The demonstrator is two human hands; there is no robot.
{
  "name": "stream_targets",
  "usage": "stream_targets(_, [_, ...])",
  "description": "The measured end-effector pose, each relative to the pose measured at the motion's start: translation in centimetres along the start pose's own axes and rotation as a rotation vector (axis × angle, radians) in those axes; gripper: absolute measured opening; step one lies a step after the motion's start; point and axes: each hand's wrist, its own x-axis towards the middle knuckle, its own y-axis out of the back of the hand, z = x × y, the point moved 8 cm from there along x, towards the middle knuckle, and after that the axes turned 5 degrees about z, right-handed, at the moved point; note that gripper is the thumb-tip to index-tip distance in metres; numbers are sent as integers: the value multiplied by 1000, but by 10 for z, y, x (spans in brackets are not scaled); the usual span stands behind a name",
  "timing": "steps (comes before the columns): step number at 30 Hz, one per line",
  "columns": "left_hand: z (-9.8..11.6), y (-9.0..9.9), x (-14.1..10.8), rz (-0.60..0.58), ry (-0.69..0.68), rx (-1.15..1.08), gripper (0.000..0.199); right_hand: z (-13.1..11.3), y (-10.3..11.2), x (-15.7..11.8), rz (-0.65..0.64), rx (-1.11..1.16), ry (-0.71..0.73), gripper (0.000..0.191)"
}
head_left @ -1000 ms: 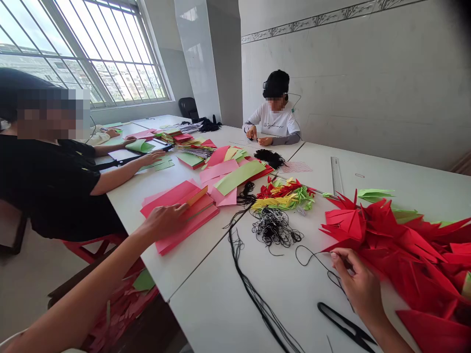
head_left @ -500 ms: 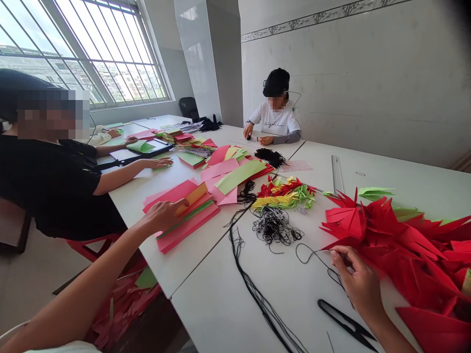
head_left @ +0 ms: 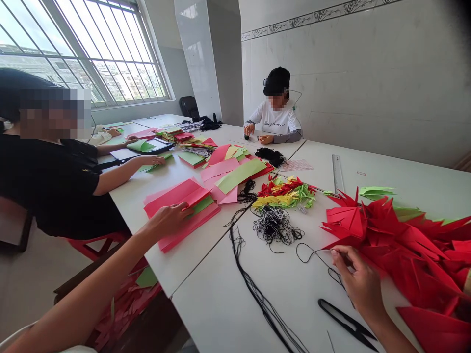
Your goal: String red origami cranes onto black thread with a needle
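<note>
My left hand (head_left: pixel 167 220) reaches over a stack of pink and red paper (head_left: pixel 191 238) left of the table seam. Its fingers are curled at the edge of a red paper strip (head_left: pixel 198 195), above a green strip (head_left: pixel 202 204); the thumb is hidden. My right hand (head_left: pixel 358 279) is closed in a pinch, with thumb and forefinger on a black thread (head_left: pixel 307 255) at a thin pale tip, perhaps a needle. Beside it lies a heap of red folded paper pieces (head_left: pixel 401 245). Black thread snips (head_left: pixel 346 321) rest just below that hand.
Long black cords (head_left: pixel 253 287) and a tangle of thread (head_left: pixel 275 225) lie mid-table. Behind are small folded papers (head_left: pixel 285 193), a ruler (head_left: pixel 336 174) and loose coloured paper (head_left: pixel 239 174). One person (head_left: pixel 47 181) sits at left, another (head_left: pixel 274 115) across the table.
The orange-yellow strip under my left hand is no longer visible; that hand has shifted slightly right. My right hand has stayed put. The left co-worker's hand has drawn back with green paper.
</note>
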Motion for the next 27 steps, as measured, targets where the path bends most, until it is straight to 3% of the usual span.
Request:
stream_targets(7, [-3, -2, 2, -73, 26, 20, 40, -4, 1, 1, 11, 1, 2, 45])
stream_targets(19, [-16, -1, 5, -92, 42, -52, 43, -2, 1, 0, 11, 4, -4, 43])
stream_targets(27, [-8, -9, 1, 11, 146, 94, 50, -5, 1, 0, 24, 21, 24, 39])
